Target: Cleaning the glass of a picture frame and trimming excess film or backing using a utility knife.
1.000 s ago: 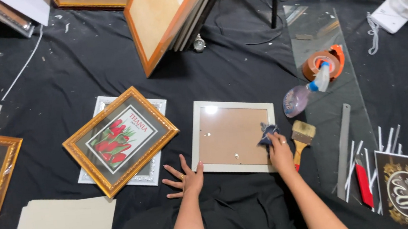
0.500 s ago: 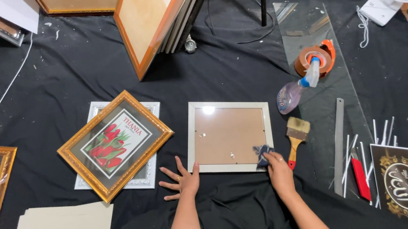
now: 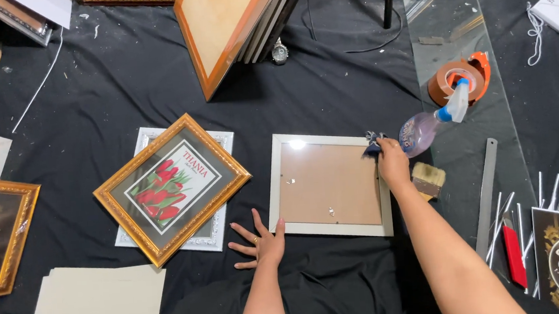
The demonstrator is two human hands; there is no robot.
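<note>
A white picture frame (image 3: pixel 275 184) with glass over a brown backing lies flat on the black cloth in front of me. My left hand (image 3: pixel 259 239) rests spread on the cloth, its thumb touching the frame's near left corner. My right hand (image 3: pixel 391 161) grips a small dark blue cloth (image 3: pixel 373 141) at the frame's far right corner. A spray bottle (image 3: pixel 426 125) with a blue-and-white nozzle lies just to the right of that hand. A paintbrush (image 3: pixel 429 180) is partly hidden under my right forearm.
A gold frame with a red flower print (image 3: pixel 172 187) lies on a white ornate frame (image 3: pixel 217 142) to the left. Cream boards (image 3: pixel 92 304) lie near left. A glass sheet (image 3: pixel 456 37), tape dispenser (image 3: pixel 459 80), metal ruler (image 3: pixel 487 190), red knife (image 3: pixel 514 251) and leaning frames (image 3: pixel 229 28) surround.
My right hand slid the cloth from the frame's near right corner up along the right edge to the far right corner. My left hand stayed planted at the near left corner.
</note>
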